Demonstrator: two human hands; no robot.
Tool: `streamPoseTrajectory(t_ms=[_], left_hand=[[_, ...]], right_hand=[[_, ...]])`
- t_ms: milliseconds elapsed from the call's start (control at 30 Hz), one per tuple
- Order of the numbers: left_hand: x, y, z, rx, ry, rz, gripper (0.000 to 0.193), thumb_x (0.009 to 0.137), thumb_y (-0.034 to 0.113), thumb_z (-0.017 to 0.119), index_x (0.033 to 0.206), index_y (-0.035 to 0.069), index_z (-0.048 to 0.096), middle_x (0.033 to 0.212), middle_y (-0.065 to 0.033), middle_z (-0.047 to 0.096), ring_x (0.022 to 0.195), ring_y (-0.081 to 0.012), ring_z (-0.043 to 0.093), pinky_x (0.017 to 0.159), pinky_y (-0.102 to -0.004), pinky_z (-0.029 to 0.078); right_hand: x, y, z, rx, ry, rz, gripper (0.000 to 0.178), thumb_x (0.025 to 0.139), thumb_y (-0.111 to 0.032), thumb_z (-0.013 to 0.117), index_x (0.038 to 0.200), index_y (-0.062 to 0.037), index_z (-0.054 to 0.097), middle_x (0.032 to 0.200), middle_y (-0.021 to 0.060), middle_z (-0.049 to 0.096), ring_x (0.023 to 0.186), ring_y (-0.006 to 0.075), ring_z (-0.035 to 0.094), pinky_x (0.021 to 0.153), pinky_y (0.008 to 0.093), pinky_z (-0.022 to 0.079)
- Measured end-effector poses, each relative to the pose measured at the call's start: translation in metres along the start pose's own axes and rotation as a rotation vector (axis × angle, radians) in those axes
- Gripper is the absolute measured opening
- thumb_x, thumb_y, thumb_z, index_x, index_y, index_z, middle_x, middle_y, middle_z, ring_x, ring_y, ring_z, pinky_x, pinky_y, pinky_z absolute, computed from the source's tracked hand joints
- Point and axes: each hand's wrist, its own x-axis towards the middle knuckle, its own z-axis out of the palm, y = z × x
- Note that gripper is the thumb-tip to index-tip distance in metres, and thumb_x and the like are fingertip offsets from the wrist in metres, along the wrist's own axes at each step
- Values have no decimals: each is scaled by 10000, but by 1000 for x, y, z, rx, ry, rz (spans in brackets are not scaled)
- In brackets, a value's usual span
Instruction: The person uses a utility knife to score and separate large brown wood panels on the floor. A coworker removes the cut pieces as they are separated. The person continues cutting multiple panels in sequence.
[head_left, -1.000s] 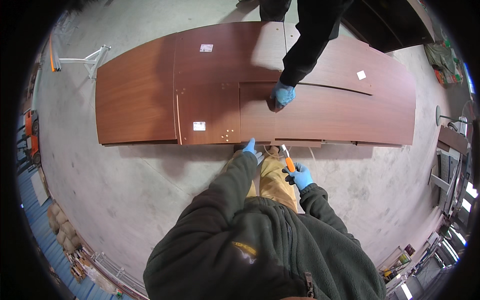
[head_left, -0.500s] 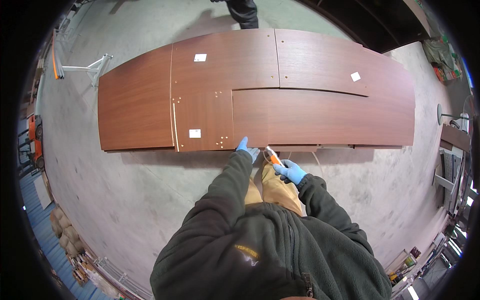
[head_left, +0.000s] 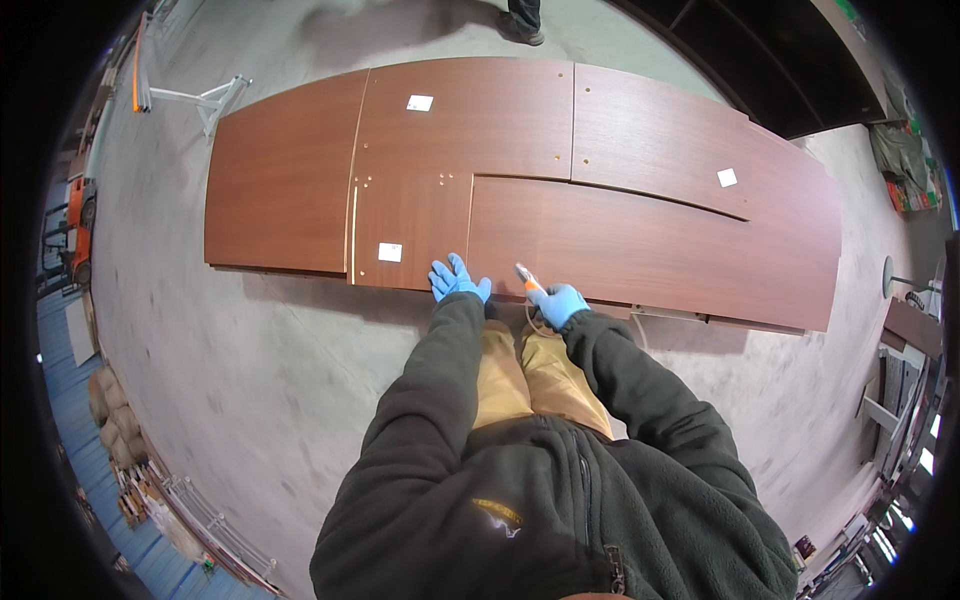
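My left hand [head_left: 458, 279], in a light blue glove, rests with its fingers spread at the front edge of a reddish-brown wood panel [head_left: 410, 225]. This panel has small drilled holes and a white label [head_left: 390, 252]. Closed in my gloved right hand [head_left: 560, 304] is a slim orange-and-silver handheld tool [head_left: 528, 276], its exact kind unclear. Its tip points away from me, over the front of a long brown panel [head_left: 650, 245]. A pale thin hose [head_left: 531, 318] hangs below the tool.
More brown panels [head_left: 285, 175] lie side by side, with narrow gaps between some. Beyond them a person's leg and shoe [head_left: 522, 25] show. A white metal stand [head_left: 205, 97] is at far left, a dark cabinet-like piece [head_left: 770, 60] at far right. Grey concrete floor surrounds everything.
My left hand has shifted left along the front edge, its fingers spreading. My right hand has brought the tool further over the panel. The person across has moved; my view has turned slightly.
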Motion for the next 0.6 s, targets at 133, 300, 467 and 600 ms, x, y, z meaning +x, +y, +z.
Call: streamPoseTrajectory(t_ms=[133, 300, 467, 600], left_hand=[[4, 3, 5, 57, 5, 3, 1051, 828, 545, 670, 1598, 147, 76, 1629, -277, 26, 1499, -464, 84, 1210, -509, 141], [2, -1, 4, 71, 10, 23, 1071, 820, 544, 680, 1595, 129, 70, 1626, -281, 36, 1498, -465, 89, 1208, -509, 138], [4, -4, 2, 57, -9, 19, 1067, 806, 546, 686, 1590, 120, 101, 1627, -269, 47, 1499, -464, 80, 1214, -506, 109], [9, -12, 1, 44, 4, 72, 984, 833, 588, 639, 1583, 160, 167, 1596, -273, 139, 1475, -469, 146, 1208, -516, 159]], right_hand=[[27, -37, 10, 54, 45, -31, 466, 877, -423, 671, 833, 40, 699, 677, 112, 678, 553, 181, 651, 544, 325, 518], [55, -84, 26, 83, -70, -147, 365, 924, -317, 661, 1003, 39, 662, 714, 140, 708, 552, 194, 664, 486, 333, 523], [48, -113, 36, 321, 12, -80, 401, 906, -382, 665, 930, 17, 690, 732, 137, 709, 567, 197, 666, 510, 350, 529], [24, -123, 57, -43, -352, -167, 564, 902, -520, 615, 1010, 24, 710, 817, 146, 723, 714, 199, 693, 652, 348, 542]])
